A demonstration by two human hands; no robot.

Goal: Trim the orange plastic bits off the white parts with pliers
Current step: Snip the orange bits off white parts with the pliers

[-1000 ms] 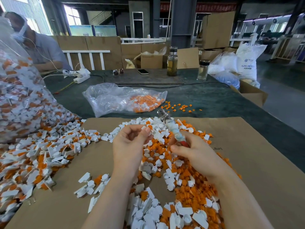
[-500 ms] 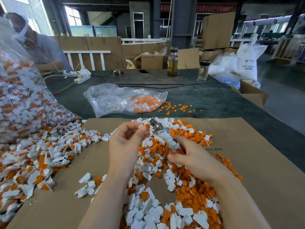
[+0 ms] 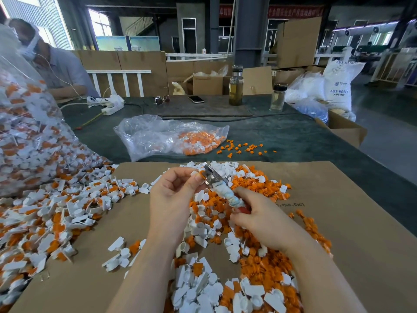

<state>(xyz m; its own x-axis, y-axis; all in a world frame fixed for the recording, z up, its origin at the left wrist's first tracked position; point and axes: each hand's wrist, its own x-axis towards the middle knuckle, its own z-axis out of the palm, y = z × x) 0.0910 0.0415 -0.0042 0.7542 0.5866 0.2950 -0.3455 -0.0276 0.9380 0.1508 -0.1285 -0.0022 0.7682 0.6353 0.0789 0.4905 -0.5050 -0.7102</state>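
- The left hand pinches a small white part between thumb and fingertips, orange bit at its tip, right against the metal nose of the pliers. The fingertips sit so near the blades that I'd worry about a nick if the squeeze comes early.
- The right hand curls round the wrapped pliers handle, the tool angled up and to the left. Whether the blades stand apart I cannot tell.
- A poorly seated part could twist, so the cut bites white plastic, or the orange bit flies off the cardboard sheet.
- Both forearms reach in low over the trimmed pile.
- Untrimmed parts lie left on the table, spilling from a clear bag.
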